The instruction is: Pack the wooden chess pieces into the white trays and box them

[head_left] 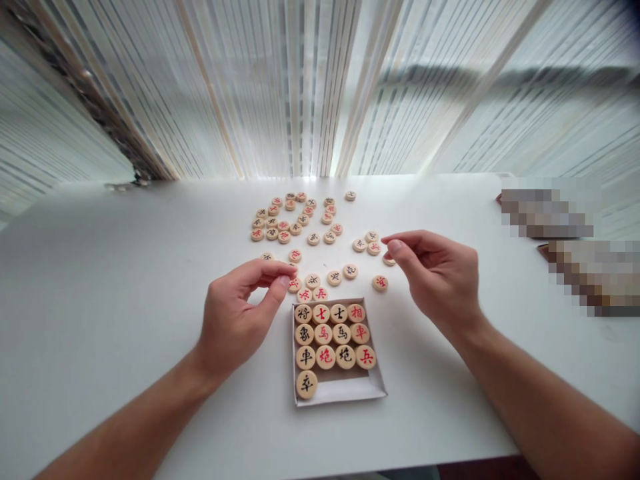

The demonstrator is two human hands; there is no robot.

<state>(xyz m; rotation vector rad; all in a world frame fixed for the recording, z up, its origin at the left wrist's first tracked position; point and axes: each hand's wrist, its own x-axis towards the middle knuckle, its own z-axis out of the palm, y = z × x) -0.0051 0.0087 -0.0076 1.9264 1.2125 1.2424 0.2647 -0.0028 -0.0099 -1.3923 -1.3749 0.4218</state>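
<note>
Fingers (274, 291) of left hand (235, 320) pinched together, right hand (440, 273) likewise; whether either grips anything, cannot tell.

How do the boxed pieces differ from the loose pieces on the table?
The boxed pieces sit in tight rows, touching, inside the box; the loose pieces lie scattered on the table beyond it. The boxed pieces number thirteen; the loose pieces are clearly more. Shared: both are round pale discs marked with red or black characters.

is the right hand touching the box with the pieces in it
Apart. The head view shows bare white table between the right hand and the box.
</note>
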